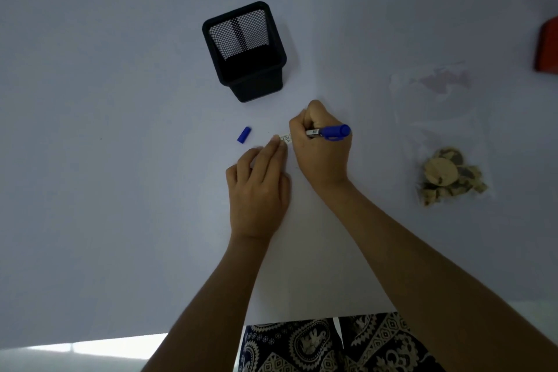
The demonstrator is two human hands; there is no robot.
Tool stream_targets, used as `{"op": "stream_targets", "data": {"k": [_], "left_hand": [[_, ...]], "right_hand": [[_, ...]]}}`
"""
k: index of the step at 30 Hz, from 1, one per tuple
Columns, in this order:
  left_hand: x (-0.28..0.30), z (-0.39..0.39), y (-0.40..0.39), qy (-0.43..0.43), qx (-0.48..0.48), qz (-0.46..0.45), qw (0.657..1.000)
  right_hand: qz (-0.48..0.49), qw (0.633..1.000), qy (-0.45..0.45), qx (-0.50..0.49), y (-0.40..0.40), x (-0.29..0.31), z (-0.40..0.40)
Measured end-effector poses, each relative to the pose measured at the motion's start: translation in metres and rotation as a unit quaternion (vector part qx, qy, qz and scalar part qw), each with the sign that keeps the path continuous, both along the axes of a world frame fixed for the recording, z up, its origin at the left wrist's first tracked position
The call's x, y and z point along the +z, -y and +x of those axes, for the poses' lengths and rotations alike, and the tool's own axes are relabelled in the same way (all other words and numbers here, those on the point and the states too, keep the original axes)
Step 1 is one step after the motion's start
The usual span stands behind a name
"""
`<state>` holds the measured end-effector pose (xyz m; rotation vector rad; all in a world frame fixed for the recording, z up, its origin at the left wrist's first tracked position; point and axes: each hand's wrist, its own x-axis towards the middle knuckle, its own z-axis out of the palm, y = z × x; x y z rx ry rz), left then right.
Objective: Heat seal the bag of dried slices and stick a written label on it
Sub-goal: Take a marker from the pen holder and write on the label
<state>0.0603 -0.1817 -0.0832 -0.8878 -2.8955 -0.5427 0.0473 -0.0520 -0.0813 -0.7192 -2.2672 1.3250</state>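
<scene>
Fingers of the right hand (321, 145) are curled round a blue marker (330, 132), its tip hidden under the knuckles and pointed down at a small white label (285, 139) that already carries a few dark strokes. The left hand (259, 181) lies flat beside it, fingers straight and close together, the fingertips (276, 142) pressing on the near end of the label to pin it to the white table (120, 190). From where I stand this looks like the writing step, and I'd say the trick is to keep that left pressure steady so the little slip cannot skid, use short light strokes, and lift the pen clear before letting go, so wet ink doesn't smear. The marker's blue cap (244, 134) lies loose just to the left, near enough to grab for recapping. Beyond it stands a black mesh pen holder (244, 51). Well off to the right lies the clear bag (437, 130), flat on the table, with the dried slices (450, 178) bunched at its near end; whether it is sealed I cannot tell. A red object (548, 48) shows at the far right edge.
</scene>
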Motion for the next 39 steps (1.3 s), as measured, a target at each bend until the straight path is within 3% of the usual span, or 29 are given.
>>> {"op": "stream_targets", "data": {"k": [11,18,23,32,35,39], "left_hand": [[0.008,0.002,0.001,0.022,-0.005,-0.035,0.999],[0.021,-0.004,0.001,0.036,-0.014,-0.043,0.998],[0.030,-0.017,-0.006,0.034,-0.011,-0.039,0.999],[0.039,-0.043,-0.009,0.043,0.007,0.006,0.999],[0.048,-0.045,-0.001,0.056,0.085,0.047,0.994],[0.048,-0.054,0.009,0.135,0.177,0.025,0.975]], "right_hand": [[-0.044,0.998,-0.038,-0.019,-0.002,0.008,-0.002],[-0.212,0.972,0.016,-0.105,-0.012,0.037,-0.008],[-0.260,0.958,0.080,-0.094,-0.029,0.054,0.006],[-0.373,0.916,0.066,-0.128,-0.032,0.101,0.027],[-0.410,0.901,0.061,-0.129,-0.032,0.118,0.026],[-0.385,0.914,0.114,-0.051,-0.027,0.139,0.025]]}}
